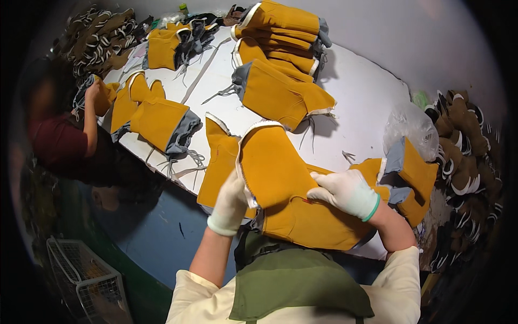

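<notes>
Both gloved hands held one yellow suede piece (272,170) on the near edge of the white bench (367,97), the left hand (231,202) pinching its white-trimmed edge and the right hand (345,191) pressing it flat, seemingly mid-sorting, needing a careful lift.

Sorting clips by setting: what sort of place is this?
Probably a shoe workshop: stacks of yellow suede boot pieces on a white table, brown pieces piled beside it, gloved hands handling one.
</notes>
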`<state>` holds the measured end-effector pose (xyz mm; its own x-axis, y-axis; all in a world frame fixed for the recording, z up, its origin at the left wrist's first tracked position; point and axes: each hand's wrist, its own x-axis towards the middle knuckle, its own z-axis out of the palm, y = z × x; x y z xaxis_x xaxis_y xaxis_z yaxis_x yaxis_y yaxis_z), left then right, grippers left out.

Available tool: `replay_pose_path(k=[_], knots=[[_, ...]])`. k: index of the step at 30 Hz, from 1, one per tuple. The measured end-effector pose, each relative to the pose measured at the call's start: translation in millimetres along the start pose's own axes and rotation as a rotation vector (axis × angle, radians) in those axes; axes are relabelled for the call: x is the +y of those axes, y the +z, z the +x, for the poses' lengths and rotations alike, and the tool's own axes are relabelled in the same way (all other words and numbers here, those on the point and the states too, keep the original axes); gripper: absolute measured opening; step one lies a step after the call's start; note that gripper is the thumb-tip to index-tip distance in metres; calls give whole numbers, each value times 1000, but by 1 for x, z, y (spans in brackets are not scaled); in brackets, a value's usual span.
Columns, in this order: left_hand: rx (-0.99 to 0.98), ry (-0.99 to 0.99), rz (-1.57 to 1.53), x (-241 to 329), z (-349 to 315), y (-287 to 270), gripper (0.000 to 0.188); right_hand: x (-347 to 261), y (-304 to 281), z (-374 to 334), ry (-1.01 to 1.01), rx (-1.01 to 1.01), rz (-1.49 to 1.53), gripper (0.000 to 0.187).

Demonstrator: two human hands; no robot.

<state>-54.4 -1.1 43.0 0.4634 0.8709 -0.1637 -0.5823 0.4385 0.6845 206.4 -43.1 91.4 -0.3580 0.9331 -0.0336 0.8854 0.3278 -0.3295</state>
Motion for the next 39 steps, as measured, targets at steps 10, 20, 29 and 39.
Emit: replay_pose_path(k=[10,20,29,39], knots=[[237,120,324,20,16,-4,36,0,11,3,-100,25,-51,55],[263,65,267,15,32,-18,14,-2,11,9,-111,2,-65,56],[361,79,85,0,50,-24,31,-4,12,11,-69,-31,-9,50],[112,21,-264,-3,33,-24,43,3,10,21,1,-142,123,40]])
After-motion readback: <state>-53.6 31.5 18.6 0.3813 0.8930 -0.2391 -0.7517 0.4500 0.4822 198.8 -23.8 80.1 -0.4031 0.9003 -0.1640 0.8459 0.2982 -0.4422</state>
